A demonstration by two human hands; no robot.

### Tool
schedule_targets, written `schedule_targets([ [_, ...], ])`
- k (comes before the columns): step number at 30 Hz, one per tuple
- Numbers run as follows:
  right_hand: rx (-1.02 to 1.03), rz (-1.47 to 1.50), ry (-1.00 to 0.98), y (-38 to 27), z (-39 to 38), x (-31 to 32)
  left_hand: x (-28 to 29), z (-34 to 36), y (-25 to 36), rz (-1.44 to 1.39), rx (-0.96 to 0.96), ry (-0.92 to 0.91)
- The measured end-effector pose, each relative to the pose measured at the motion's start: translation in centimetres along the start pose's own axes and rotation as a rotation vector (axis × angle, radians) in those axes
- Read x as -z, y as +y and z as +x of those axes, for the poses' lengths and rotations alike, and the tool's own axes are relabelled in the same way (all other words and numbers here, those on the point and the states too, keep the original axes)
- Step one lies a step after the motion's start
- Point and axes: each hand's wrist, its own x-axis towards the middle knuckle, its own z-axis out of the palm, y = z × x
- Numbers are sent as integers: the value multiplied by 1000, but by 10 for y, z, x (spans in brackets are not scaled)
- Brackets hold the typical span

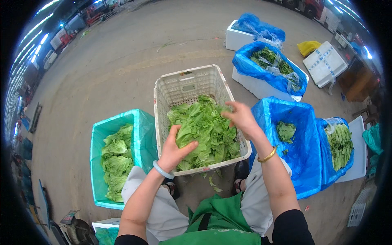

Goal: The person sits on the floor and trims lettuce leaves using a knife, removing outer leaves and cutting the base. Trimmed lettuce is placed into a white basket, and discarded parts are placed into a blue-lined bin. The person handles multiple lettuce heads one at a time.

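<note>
A white plastic crate [162, 87] stands in front of me, with leafy green lettuce [208, 134] piled in its nearer part. My left hand [176, 150] grips a lettuce at the pile's left side, thumb over the leaves and the other fingers partly hidden behind them. Over the crate's right side, my right hand [241, 117] is raised with its fingers bent and apart, holding nothing visible. To the left, a box lined with teal plastic [145, 134] holds lettuce heads. On the right is a box lined with blue plastic [300, 163], with a few leaves [286, 131] inside.
Another blue-lined box [326, 179] of greens [339, 145] stands at far right. Beyond are white foam boxes [255, 85] with blue plastic, a foam lid [326, 64] and a yellow bag [309, 47]. Loose leaves [212, 183] lie on the concrete floor between my feet.
</note>
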Motion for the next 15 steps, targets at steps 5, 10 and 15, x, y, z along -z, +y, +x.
schedule_targets([
  [5, -116, 410, -213, -35, -18, -2, 1, -2, 0, 497, -239, 75],
  [10, 3, 577, -399, -48, -34, -18, -5, -6, 14, 658, -275, 16],
  [15, 276, 278, 268, -26, -14, -33, -15, -11, 23, 746, -289, -27],
])
